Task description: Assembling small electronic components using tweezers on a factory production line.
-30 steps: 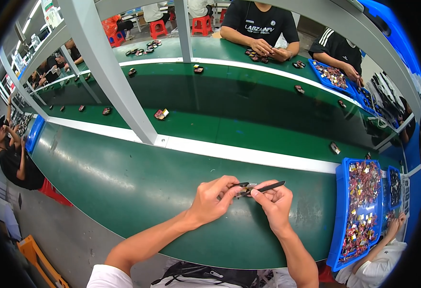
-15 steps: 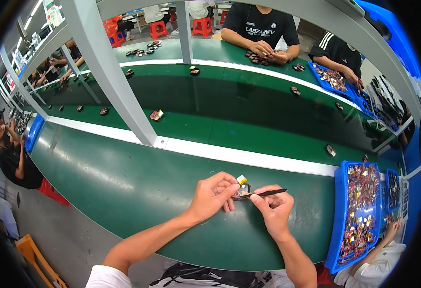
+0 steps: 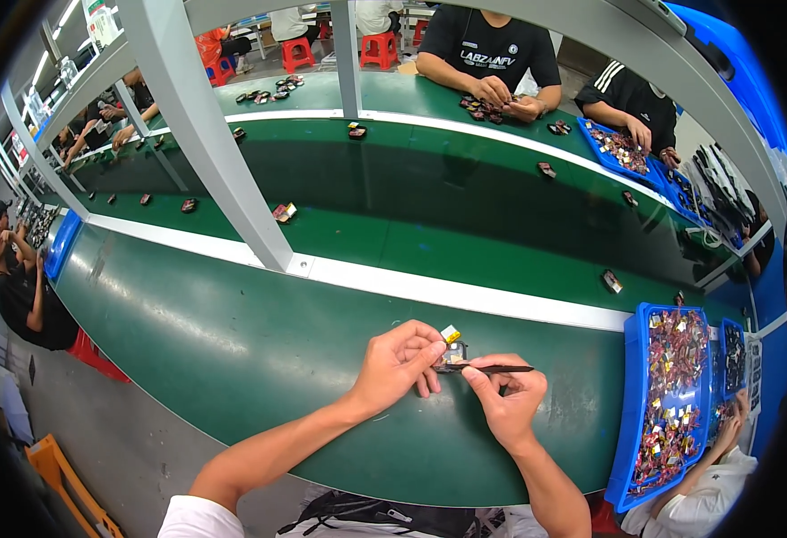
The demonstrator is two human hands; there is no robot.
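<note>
My left hand (image 3: 400,363) pinches a small dark part with a yellow end (image 3: 451,343) over the green bench (image 3: 214,332). My right hand (image 3: 504,400) grips thin black tweezers (image 3: 492,368), whose tip lies against the part. Both hands meet just below the white strip (image 3: 465,300) that edges the conveyor belt.
A blue tray (image 3: 676,403) full of several small parts sits to my right, with another person's hand at its lower end. A grey post (image 3: 223,152) stands on the white strip. Small parts ride the dark green belt (image 3: 465,206). Other people work across the belt and at far left.
My left hand has turned the small part so its yellow end points up. The tweezers have stayed at the part, and both hands have shifted slightly.
</note>
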